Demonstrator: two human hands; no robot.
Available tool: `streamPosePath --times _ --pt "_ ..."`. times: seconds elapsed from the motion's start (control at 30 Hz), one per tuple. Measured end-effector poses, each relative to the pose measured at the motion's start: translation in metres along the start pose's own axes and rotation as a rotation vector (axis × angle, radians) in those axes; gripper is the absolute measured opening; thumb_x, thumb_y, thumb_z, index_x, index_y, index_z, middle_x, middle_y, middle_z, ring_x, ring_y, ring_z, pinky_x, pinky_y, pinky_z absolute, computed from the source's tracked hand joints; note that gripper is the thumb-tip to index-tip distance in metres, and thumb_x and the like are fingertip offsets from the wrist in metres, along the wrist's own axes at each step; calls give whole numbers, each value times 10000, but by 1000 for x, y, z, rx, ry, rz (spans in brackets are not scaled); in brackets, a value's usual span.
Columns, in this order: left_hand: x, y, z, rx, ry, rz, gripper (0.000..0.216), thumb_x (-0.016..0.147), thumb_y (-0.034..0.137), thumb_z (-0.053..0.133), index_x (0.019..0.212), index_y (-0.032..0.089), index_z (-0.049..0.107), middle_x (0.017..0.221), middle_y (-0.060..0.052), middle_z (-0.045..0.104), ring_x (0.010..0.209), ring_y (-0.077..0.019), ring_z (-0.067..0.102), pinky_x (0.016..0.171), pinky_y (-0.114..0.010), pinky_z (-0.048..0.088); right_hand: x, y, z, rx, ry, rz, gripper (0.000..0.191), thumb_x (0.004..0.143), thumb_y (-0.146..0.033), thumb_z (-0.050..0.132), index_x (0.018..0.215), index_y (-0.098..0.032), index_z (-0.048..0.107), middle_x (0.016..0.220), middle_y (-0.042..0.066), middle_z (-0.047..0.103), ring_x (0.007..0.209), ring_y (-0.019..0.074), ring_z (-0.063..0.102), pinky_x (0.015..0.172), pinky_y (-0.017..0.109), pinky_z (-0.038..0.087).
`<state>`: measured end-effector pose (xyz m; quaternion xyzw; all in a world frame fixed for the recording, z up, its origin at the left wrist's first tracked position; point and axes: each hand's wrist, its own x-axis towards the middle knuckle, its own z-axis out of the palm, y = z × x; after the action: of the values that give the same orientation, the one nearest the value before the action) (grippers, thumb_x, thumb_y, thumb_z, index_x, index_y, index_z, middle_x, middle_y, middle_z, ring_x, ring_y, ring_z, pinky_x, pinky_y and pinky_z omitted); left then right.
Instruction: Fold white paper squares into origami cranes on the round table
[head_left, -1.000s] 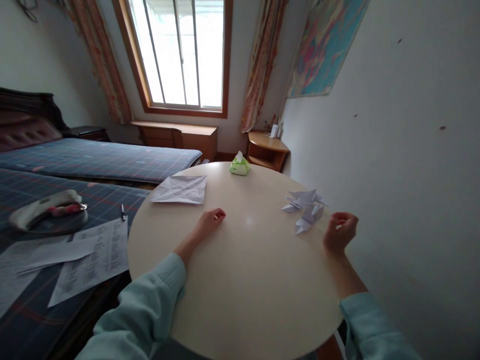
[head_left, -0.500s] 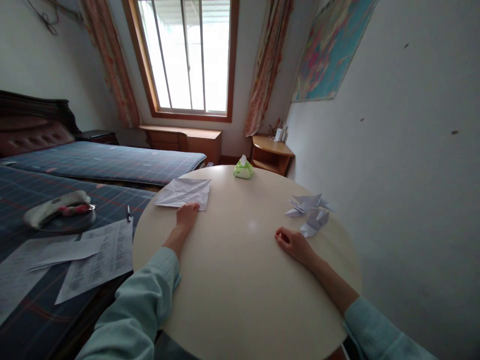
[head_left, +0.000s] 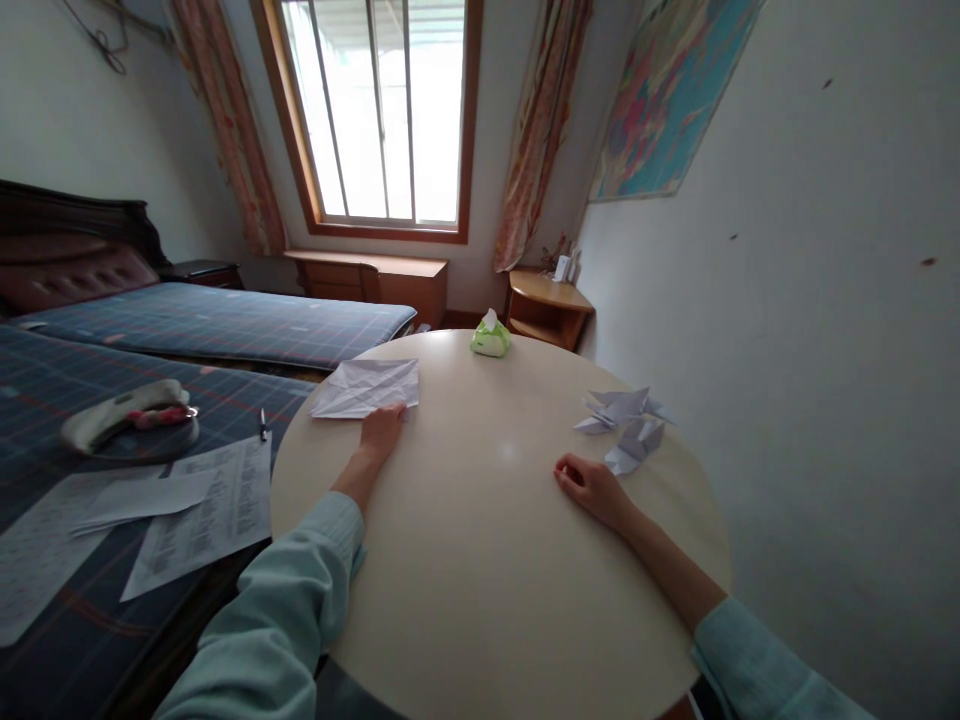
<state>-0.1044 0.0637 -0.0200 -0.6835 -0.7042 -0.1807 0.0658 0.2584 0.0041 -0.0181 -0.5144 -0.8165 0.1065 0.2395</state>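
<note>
A creased white paper sheet (head_left: 365, 387) lies at the far left of the round cream table (head_left: 487, 580). My left hand (head_left: 382, 430) reaches forward with its fingers on the sheet's near edge; the fingertips look pressed to the paper. My right hand (head_left: 590, 483) rests on the tabletop with fingers curled in, nothing visible inside them. Just beyond it lie folded white paper figures (head_left: 626, 420).
A green tissue pack (head_left: 490, 338) sits at the table's far edge. Left of the table, a plaid bed (head_left: 150, 320) holds printed papers (head_left: 172, 510), a pen (head_left: 263, 424) and a pouch (head_left: 127, 413). A white wall (head_left: 825, 350) runs close on the right.
Over the second, my left hand went forward from mid-table to the paper sheet. My right hand dropped from the table's right edge onto the tabletop nearer the middle. In the last half second, hardly anything moved.
</note>
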Motion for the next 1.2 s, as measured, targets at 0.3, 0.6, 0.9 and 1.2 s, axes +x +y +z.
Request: streamPosePath --times 0.3,0.6,0.9,1.2 --pt "-7 13 -26 -484 448 67 321 868 229 324 1071 176 567 1146 -64 572 1080 -162 507 922 -293 382 0 0 -1 22 -4 2 201 761 -301 417 731 -159 556 555 -12 525 504 111 467 512 225 334" --pt "-73 97 -35 -641 -239 698 274 817 192 413 973 236 634 967 -35 659 883 -162 606 809 -269 445 5 12 2 608 83 258 536 764 -611 304 809 -147 568 539 5 551 427 100 463 419 211 332" --pt "-90 118 -49 -840 -640 753 289 806 366 453 914 202 664 874 -40 681 789 -158 615 711 -214 451 22 21 3 835 59 551 386 614 -551 575 637 -167 549 444 -33 508 362 83 426 357 201 319" --pt "-25 70 -8 -989 -250 -118 657 603 265 698 1192 139 435 1187 -174 507 995 -240 547 791 -360 467 45 13 5 786 -94 477 169 487 -263 678 563 -144 587 490 -30 571 465 99 490 447 204 360"
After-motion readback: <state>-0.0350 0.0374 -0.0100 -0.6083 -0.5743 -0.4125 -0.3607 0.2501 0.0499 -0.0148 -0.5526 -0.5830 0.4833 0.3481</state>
